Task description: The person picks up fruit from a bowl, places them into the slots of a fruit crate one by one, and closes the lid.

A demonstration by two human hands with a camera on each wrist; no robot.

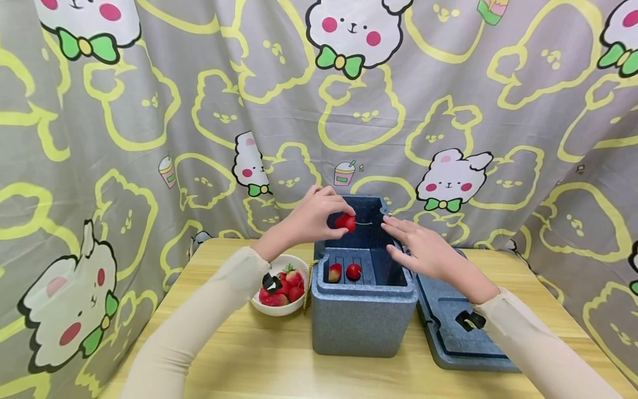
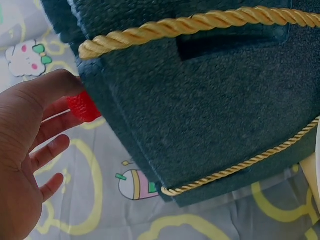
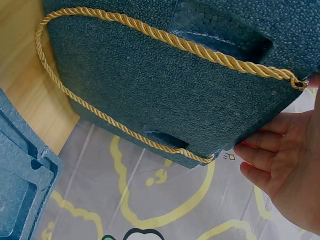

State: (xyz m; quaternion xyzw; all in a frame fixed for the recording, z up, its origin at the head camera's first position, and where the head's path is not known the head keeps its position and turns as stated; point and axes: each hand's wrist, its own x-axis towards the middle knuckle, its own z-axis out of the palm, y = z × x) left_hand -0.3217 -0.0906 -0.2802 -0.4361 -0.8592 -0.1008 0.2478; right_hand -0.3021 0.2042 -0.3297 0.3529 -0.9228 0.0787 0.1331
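My left hand (image 1: pixel 321 213) pinches a bumpy red fruit (image 1: pixel 346 223) between thumb and fingers over the opening of a grey-blue foam box (image 1: pixel 364 327). A thin stem sticks out from the fruit toward the right. In the left wrist view the red fruit (image 2: pixel 84 107) shows partly behind the box's edge. On the box floor lie a red-and-yellow fruit (image 1: pixel 335 272) and a round red fruit (image 1: pixel 354 270). My right hand (image 1: pixel 423 246) is at the box's right rim, fingers extended and holding nothing. In the right wrist view its fingers reach along the box edge.
A white bowl (image 1: pixel 279 311) of strawberries and other red fruit stands left of the box. The foam lid (image 1: pixel 463 354) lies on the wooden table (image 1: pixel 239 354) to the right. Yellow rope (image 3: pixel 115 125) runs along the box's side. A patterned curtain (image 1: pixel 299 122) hangs behind.
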